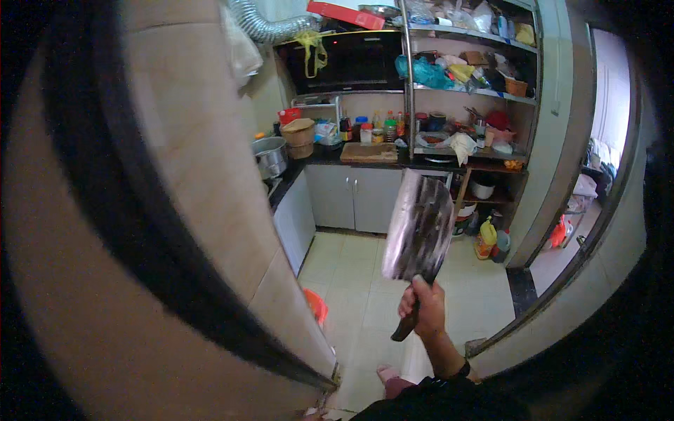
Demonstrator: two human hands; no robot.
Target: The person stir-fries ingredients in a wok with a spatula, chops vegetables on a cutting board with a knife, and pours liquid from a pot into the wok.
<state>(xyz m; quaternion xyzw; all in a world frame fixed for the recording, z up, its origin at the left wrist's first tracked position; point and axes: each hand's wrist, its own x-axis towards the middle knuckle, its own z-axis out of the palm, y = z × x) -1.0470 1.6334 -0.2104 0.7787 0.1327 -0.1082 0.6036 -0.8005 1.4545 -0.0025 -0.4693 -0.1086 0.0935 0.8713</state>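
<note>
My right hand (426, 310) grips the dark handle (406, 322) of a broad cleaver. The wide metal blade (418, 229) points up and away from me, with a bright strip along its left side and dark, streaky marks over the rest. It is held in mid-air above the tiled floor, touching nothing else. A dark band circles my right wrist, below which a black sleeve begins. My left hand is out of view. Past the blade, a wooden cutting board (368, 152) lies on the black countertop (329, 156).
A tiled wall edge (287, 294) stands close on the left, with an orange-red basin (316, 305) partly behind it. At right is a doorway (558, 231). Ahead are grey cabinets (331, 197), a metal pot (271, 157), loaded shelves (474, 92) and a yellow jug (485, 239) on the floor.
</note>
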